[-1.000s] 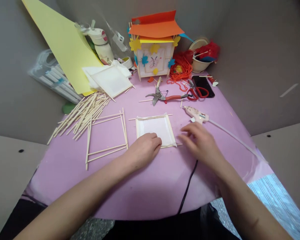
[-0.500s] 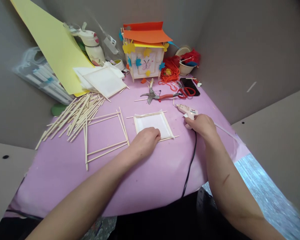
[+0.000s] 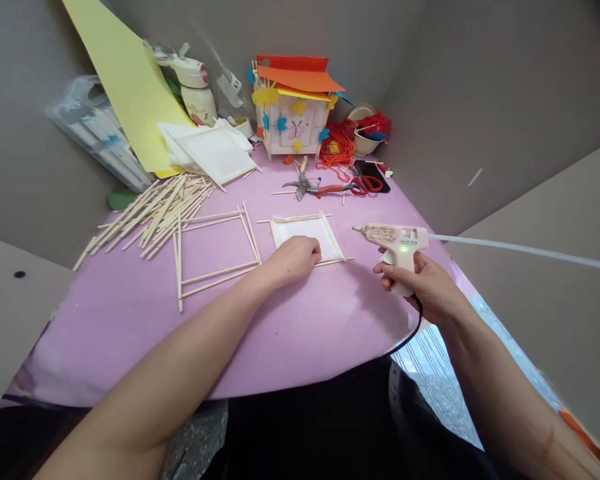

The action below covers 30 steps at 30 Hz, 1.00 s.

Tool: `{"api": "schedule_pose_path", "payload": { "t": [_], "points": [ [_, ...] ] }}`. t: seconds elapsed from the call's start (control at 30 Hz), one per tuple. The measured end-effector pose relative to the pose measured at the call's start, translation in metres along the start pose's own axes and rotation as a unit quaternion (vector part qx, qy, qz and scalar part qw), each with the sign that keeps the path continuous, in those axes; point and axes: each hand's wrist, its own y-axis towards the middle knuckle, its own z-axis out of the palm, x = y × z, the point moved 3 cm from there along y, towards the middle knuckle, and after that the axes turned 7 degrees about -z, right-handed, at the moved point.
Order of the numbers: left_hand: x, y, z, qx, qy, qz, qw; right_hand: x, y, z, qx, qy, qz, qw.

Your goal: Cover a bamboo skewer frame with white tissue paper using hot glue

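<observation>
Pink foam tabletop (image 3: 95, 340), rounded near edge passing under both forearms. Left hand (image 3: 294, 261) unclenched, palm down, resting on near side of paper-backed stick frame (image 3: 305, 235), frame flat mid-table. Right hand (image 3: 420, 283) clenched round grip of cream hot glue gun (image 3: 397, 241), gun held above foam, nozzle aimed left, tip near frame's right corner but not touching. Long translucent glue stick (image 3: 525, 248) out of gun's rear, reaching right past table edge. Black power cord (image 3: 419, 313) looping from gun base down past near edge. Open stick frame (image 3: 215, 260) just left of paper-backed frame, narrow gap between. Loose wooden sticks (image 3: 150, 213) farther left. Beyond paper-backed frame, strip of foam, then pruning shears (image 3: 320, 189) and red-handled scissors (image 3: 366, 185). Wide foam margin between left forearm and near edge.
</observation>
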Motion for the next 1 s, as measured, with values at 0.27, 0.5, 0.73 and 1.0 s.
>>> {"api": "schedule_pose_path", "payload": {
  "t": [0.27,0.5,0.73,1.0],
  "points": [
    [-0.003,0.003,-0.003,0.009,0.005,0.007,1.000,0.002,-0.012,0.000,0.068,-0.254,-0.001,0.965],
    [-0.003,0.004,-0.004,0.016,0.007,-0.004,1.000,-0.022,-0.018,0.000,0.076,-0.333,-0.029,0.939],
    [0.000,0.005,-0.002,0.009,0.004,-0.005,1.000,-0.030,-0.014,0.003,0.037,-0.374,-0.030,0.926],
    [0.001,0.005,-0.003,0.015,-0.010,-0.016,1.000,-0.032,-0.008,0.005,0.037,-0.387,-0.033,0.921]
  ]
}}
